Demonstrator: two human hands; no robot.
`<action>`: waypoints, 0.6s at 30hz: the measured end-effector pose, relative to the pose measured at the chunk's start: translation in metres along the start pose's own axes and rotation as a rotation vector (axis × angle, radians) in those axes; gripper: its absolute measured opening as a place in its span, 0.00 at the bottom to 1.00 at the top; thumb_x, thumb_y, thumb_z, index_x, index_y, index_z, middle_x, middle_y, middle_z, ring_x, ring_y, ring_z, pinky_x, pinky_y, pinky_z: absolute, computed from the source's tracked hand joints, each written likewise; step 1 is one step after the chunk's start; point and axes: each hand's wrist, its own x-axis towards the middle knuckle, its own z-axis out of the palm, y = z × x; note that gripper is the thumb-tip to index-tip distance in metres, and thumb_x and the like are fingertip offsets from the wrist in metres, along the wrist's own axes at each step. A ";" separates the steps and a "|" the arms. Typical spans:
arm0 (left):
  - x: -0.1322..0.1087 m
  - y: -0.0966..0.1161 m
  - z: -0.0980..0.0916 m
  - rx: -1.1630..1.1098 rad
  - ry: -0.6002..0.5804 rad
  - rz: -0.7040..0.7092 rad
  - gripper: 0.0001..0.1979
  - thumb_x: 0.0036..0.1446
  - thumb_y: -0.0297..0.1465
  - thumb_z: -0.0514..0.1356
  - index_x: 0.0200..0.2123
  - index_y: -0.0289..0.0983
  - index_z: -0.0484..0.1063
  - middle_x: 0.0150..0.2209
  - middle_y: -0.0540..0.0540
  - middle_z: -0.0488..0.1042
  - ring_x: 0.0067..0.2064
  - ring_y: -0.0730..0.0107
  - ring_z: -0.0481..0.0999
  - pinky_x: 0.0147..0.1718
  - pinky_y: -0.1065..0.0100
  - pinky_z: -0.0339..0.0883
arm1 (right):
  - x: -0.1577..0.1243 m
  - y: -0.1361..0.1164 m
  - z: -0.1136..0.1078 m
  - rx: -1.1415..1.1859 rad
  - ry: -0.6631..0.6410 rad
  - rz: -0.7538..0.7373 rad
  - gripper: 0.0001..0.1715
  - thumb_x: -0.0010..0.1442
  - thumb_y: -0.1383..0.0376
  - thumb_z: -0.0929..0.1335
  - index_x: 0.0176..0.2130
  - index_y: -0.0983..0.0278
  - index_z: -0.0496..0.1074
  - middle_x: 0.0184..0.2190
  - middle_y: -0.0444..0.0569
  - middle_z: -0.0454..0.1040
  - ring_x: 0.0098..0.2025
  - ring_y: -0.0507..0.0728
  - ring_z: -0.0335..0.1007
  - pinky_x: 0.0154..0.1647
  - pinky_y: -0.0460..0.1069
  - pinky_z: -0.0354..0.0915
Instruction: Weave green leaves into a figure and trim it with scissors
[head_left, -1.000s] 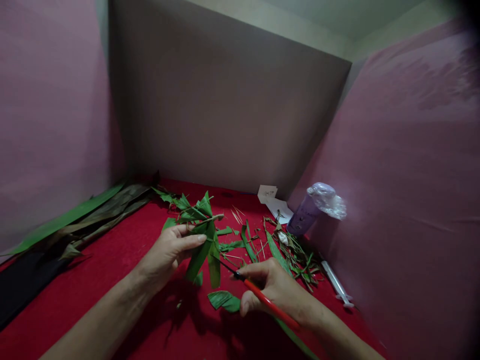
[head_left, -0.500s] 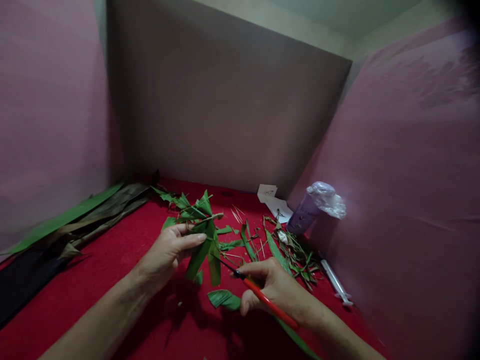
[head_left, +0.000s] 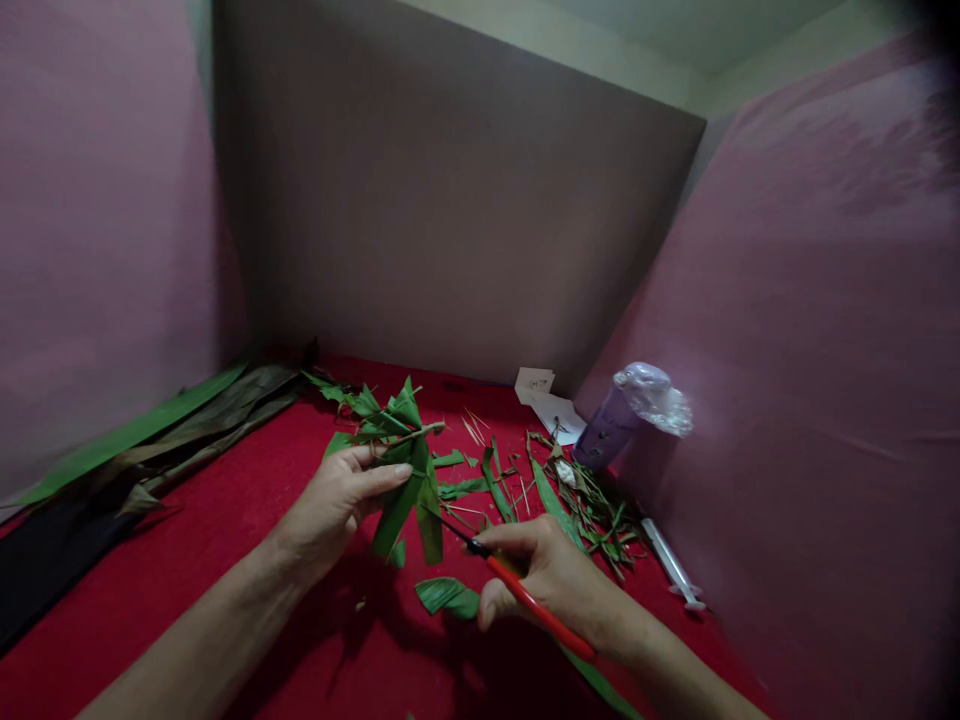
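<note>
A grey wall stands at the back, with pink sheets on both sides. Below them spreads a red cloth. Along its left edge lie long leaves, green and brown, next to a black item that is only partly in view.

Both hands are busy near the middle. The left hand is closed on a leaf bundle, pinching it between thumb and fingers; two green strips hang down from it and a twig crosses its upper part. The right hand grips a red-handled tool, whose dark tip meets the right strip; whether its blades are parted cannot be made out.

To the right, a purple container has clear plastic over its top. In front of it is a heap of stems and leaf scraps, with white papers behind and a syringe just beside. Smaller still are a folded leaf piece below the bundle and thin sticks beyond it.
</note>
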 end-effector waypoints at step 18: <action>0.001 0.000 0.001 0.014 0.043 -0.008 0.05 0.43 0.26 0.67 0.28 0.35 0.77 0.27 0.48 0.80 0.28 0.71 0.77 0.31 0.72 0.69 | -0.003 -0.007 0.003 0.197 -0.028 -0.004 0.06 0.48 0.68 0.70 0.22 0.66 0.70 0.23 0.47 0.78 0.27 0.54 0.74 0.27 0.45 0.62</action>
